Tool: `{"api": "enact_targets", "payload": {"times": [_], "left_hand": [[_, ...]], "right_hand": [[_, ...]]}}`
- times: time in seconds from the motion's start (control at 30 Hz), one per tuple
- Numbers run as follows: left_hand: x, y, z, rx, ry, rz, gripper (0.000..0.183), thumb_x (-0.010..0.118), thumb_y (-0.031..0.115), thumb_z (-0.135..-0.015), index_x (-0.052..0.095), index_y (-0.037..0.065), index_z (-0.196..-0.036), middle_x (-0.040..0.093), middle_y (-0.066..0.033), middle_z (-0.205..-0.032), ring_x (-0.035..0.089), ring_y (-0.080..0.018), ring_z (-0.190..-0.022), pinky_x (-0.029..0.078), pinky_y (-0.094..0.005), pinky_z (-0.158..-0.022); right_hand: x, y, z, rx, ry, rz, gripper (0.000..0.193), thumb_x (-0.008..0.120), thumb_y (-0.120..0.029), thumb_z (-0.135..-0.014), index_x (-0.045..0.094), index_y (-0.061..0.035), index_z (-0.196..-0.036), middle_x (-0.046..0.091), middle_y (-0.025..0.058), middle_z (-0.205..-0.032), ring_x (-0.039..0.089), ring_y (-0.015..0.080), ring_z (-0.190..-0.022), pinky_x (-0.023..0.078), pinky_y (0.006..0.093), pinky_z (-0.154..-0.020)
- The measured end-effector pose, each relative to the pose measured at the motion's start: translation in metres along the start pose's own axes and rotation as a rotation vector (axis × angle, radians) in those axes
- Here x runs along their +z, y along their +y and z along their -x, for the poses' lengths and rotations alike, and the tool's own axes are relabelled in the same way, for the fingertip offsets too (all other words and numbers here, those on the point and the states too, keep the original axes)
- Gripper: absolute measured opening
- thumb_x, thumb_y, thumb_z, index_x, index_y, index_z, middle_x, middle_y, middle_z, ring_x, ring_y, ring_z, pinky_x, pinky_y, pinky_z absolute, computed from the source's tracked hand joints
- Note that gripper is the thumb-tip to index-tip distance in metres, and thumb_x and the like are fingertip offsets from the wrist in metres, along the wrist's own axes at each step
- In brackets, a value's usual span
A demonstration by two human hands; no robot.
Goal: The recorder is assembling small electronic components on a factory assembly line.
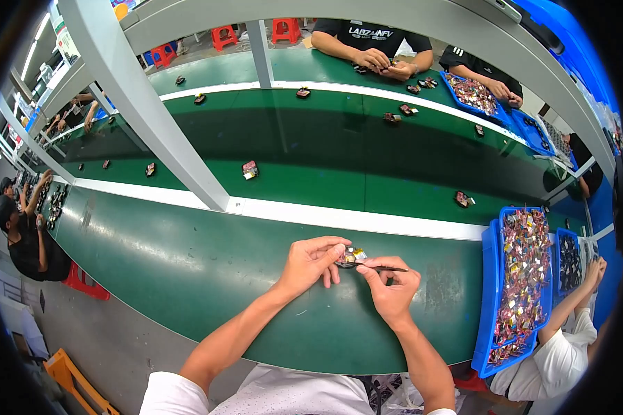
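Hands (308, 265) meet at a small part (353, 254)

At the far left, a person (28, 242) in a black cap and dark top sits by the end of the green bench (228, 266), near a cluster of dark pieces (57, 202). A red stool (86, 281) is just below that person. Next comes a pale grey post (145, 104), slanting down to the white rail (304, 211). Behind the rail runs a green belt (318, 185), with small dark and reddish units (250, 169) scattered well apart along it.

Near the middle of the bench, the left hand pinches the part's left side between thumb and forefinger, its other fingers curled below. The part is dark, with a reddish side and yellow and silvery bits on top; whether it touches the bench is hard to tell. The right hand (394, 294), just beside it, pinches a thin black tool (381, 268) in its fingers, the tip at the part's near edge.

Across the belt, a co-worker (370, 48) in a black shirt brings both hands together over something dark. To the right, a blue bin (490, 290) is heaped with reddish pieces (522, 277). Beside it are a smaller blue tray (559, 266) of dark items (570, 259) and, nearer, someone's white sleeve (559, 360).
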State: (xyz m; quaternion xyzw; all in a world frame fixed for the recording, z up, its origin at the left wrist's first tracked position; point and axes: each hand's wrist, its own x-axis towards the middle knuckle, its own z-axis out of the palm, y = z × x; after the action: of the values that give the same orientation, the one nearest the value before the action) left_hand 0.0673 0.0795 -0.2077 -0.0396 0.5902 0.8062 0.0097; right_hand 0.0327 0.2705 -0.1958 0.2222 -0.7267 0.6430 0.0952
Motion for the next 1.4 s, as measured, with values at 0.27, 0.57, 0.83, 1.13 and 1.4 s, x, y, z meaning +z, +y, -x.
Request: {"api": "enact_targets", "payload": {"times": [0.27,0.57,0.83,1.13,1.4], "left_hand": [[-0.0006,-0.0023,0.0022,-0.014,-0.006,0.009,0.034,0.061,0.019,-0.104,0.066,-0.006,-0.126,0.071,-0.0129,-0.09,0.071,-0.0173,-0.064,0.056,-0.0261,-0.05],[-0.0024,-0.0003,0.0014,-0.01,-0.027,0.037,0.033,0.061,0.018,-0.104,0.066,-0.007,-0.125,0.072,-0.0145,-0.094,0.072,-0.0185,-0.066,0.057,-0.0267,-0.051],[0.0027,-0.0026,0.0033,0.025,0.025,0.021,0.031,0.062,0.016,-0.104,0.066,-0.007,-0.123,0.072,-0.0143,-0.094,0.072,-0.0184,-0.066,0.057,-0.0264,-0.052],[0.0025,-0.0038,0.0024,0.048,0.053,0.048,0.031,0.062,0.015,-0.103,0.066,-0.009,-0.123,0.072,-0.0151,-0.093,0.072,-0.0185,-0.065,0.057,-0.0264,-0.052],[0.0034,-0.0043,0.003,0.06,0.051,0.028,0.03,0.062,0.015,-0.103,0.067,-0.009,-0.122,0.072,-0.0151,-0.092,0.07,-0.0174,-0.063,0.057,-0.0257,-0.051]], "right_hand": [[0.0027,-0.0017,0.0004,-0.02,-0.006,0.039,0.013,0.086,-0.001,-0.078,0.077,-0.0035,-0.088,0.071,-0.0002,-0.071,0.037,0.001,-0.046,0.026,0.0219,-0.043],[0.003,-0.0027,0.0023,-0.078,-0.028,0.076,0.011,0.085,0.0,-0.079,0.076,0.0001,-0.085,0.073,0.0025,-0.076,0.041,0.0001,-0.048,0.028,0.0204,-0.044],[0.0008,0.0009,0.0039,0.052,-0.03,0.072,0.011,0.083,0.001,-0.081,0.074,0.0022,-0.087,0.07,-0.0003,-0.072,0.043,-0.0013,-0.049,0.028,0.0191,-0.044],[0.0021,-0.0049,0.0012,0.025,-0.011,0.071,0.013,0.083,0.001,-0.081,0.073,0.0023,-0.089,0.07,0.0007,-0.074,0.045,-0.0006,-0.049,0.03,0.0192,-0.045],[0.0014,-0.0038,0.0018,-0.065,-0.048,0.117,0.012,0.084,0.001,-0.078,0.076,-0.0007,-0.087,0.072,0.0019,-0.074,0.042,0.0012,-0.045,0.029,0.0216,-0.044]]}}
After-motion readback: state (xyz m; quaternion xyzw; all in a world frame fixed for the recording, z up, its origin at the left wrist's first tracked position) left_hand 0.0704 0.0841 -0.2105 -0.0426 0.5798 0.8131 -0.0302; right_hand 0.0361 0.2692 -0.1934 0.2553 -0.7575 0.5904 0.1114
